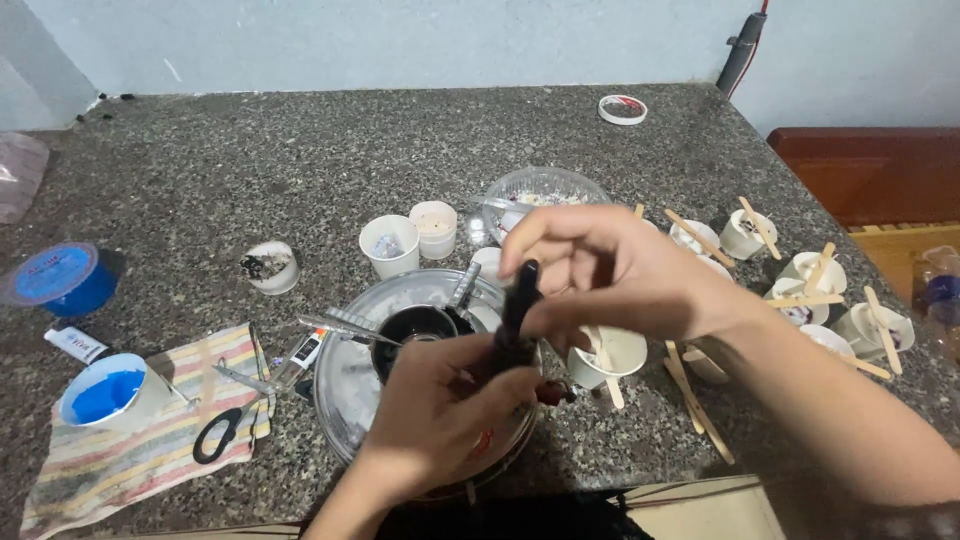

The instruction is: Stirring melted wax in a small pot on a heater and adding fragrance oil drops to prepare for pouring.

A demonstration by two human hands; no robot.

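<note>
Black and slender, a stick-shaped tool (518, 315) stands nearly upright between two bare hands, just above the near rim of a clear round tray (340, 395) that serves here as the landmark. The left hand (445, 410) comes up from the near side of the tray, its fingers curled tight around the tool's lower half. The right hand (600, 275) reaches in from the right of the tray, its fingers pinched together on the tool's upper end. Inside the tray sits a small black bowl (412, 330) with a metal implement (462, 285) leaning by it. Left of the tray lie black-handled scissors (222, 432) on a striped cloth (120, 460), with a cup of blue paint (105, 395) beside them. Right of the tray stand many small white cups (810, 275) holding wooden sticks (700, 400), all on a speckled stone worktop (300, 150). The step appears to be working the tool's top, perhaps twisting or pulling a cap; that cannot be told for sure. Any next move would call for a firm lower grip and a steady pull kept over the tray.
</note>
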